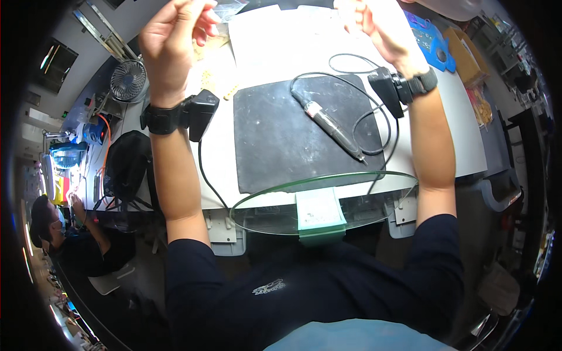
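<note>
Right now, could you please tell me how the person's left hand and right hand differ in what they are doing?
The left hand is curled at the far left of the bench, fingers pinching a clear plastic bag; the right hand is raised at the far right, and what it holds, if anything, is cut off by the picture's edge. The left hand shows its back fully; the right hand is partly out of view. Both wear a black wrist strap with a small black box and hover beyond the dark mat.

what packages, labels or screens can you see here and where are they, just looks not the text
Clear plastic bag: top edge, by the left hand, small and see-through.
Blue card package: far right of the table, beyond the right hand, flat, with a dark round item.
Cardboard box: right of the blue package, brown, rectangular.
Pale green label: near table edge on the curved clear shield, roughly square.
No screens visible.
</note>
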`<state>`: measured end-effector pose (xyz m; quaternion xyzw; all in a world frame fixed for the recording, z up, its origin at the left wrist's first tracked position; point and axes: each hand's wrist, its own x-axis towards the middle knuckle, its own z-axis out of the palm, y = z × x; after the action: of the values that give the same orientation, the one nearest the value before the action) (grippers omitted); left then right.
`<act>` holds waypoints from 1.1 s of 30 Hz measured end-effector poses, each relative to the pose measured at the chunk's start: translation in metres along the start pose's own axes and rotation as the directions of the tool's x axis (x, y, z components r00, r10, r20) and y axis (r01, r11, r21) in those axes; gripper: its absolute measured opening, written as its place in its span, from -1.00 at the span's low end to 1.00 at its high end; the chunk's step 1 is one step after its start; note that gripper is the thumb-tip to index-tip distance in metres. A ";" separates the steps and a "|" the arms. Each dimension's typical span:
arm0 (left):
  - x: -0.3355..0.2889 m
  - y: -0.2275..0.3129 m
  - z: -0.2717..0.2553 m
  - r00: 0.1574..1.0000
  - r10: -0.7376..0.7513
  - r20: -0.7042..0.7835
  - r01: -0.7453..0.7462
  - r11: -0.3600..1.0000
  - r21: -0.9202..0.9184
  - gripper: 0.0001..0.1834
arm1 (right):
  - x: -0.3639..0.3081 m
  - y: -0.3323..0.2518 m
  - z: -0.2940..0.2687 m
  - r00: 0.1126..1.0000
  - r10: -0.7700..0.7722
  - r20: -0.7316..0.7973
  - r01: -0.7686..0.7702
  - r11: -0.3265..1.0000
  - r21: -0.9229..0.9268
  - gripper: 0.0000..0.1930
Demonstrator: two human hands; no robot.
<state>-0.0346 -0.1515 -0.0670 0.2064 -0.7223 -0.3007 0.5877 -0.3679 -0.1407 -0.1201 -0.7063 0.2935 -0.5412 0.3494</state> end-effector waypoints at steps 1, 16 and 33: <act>-0.001 -0.004 -0.002 1.000 -0.020 0.020 0.019 0.998 0.053 -0.76 | 0.002 -0.001 0.002 1.000 -0.008 0.021 0.009 0.999 -0.031 -0.67; -0.049 -0.100 -0.077 0.721 -0.689 -0.074 0.535 0.621 -0.572 -0.73 | -0.068 -0.018 0.037 0.764 0.644 0.045 -0.561 0.697 -0.446 -0.64; -0.087 -0.107 -0.034 0.734 -0.668 -0.122 0.569 0.703 -0.426 -0.69 | -0.082 -0.022 0.069 0.722 0.684 0.101 -0.466 0.589 -0.660 -0.66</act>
<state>0.0116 -0.1800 -0.1980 0.3660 -0.4553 -0.5781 0.5696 -0.3201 -0.0511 -0.1600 -0.7246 0.5963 -0.1429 0.3146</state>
